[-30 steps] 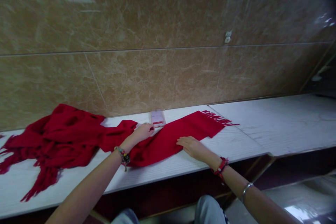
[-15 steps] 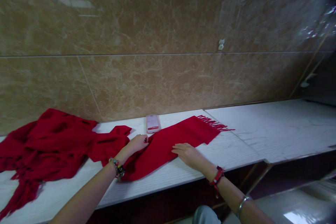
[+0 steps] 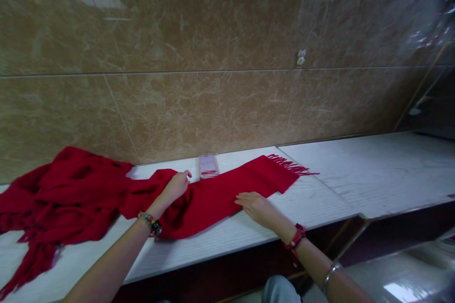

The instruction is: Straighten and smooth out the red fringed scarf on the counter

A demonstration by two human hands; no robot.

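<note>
A long red scarf (image 3: 227, 199) lies along the white tabletop. Its right part is flat and ends in fringe, while creases gather near my left hand. My left hand (image 3: 176, 187) is at the scarf's upper edge, its curled fingers closed on the cloth, though the fingertips are partly hidden. Flat against the scarf's front edge rests my right hand (image 3: 254, 206), open with fingers stretched out. Further left, the cloth runs into a loose, crumpled red heap (image 3: 81, 194) with fringe hanging toward the front.
A small pale card or packet (image 3: 208, 165), blurred, lies behind the scarf near the wall. The brown marble-patterned wall (image 3: 213, 113) rises along the back of the white tabletop (image 3: 373, 170). Dark open compartments (image 3: 401, 232) show under the front edge.
My left hand has moved left and slightly away from me, and the cloth beside it has shifted and creased differently. My right hand stays in nearly the same place on the scarf.
</note>
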